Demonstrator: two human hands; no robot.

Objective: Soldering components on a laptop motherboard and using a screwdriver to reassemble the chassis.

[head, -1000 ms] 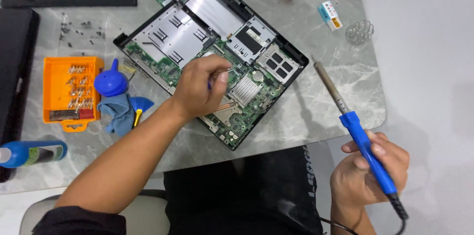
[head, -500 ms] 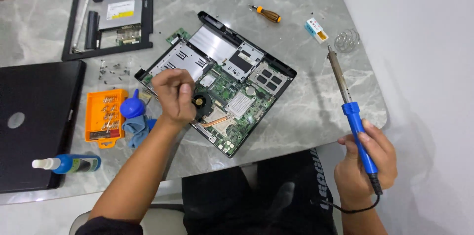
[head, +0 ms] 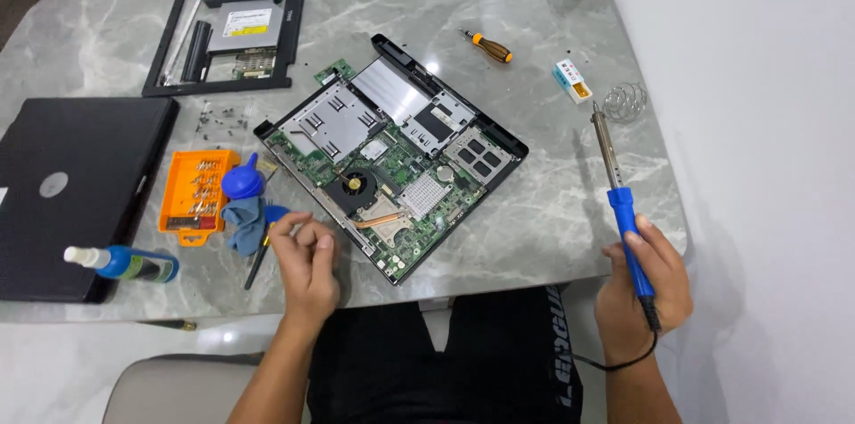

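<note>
An opened laptop base lies at an angle mid-table, showing its green circuit board, a fan and a copper heat pipe. My left hand rests at the table's front edge, left of the base. Its curled fingertips touch the handle end of a small black-shafted screwdriver; a grip is not discernible. My right hand holds a blue-handled soldering iron upright at the right edge, tip pointing away, cord hanging below.
Near my left hand are an orange bit case, a blue blower, a blue cloth and a blue bottle. A black lid, bezel frame, loose screws, orange-handled screwdriver, small box and coil stand also lie around.
My left hand has pulled back off the circuit board toward the front edge, down to the small screwdriver. The soldering iron stays in my right hand. The view has shifted.
</note>
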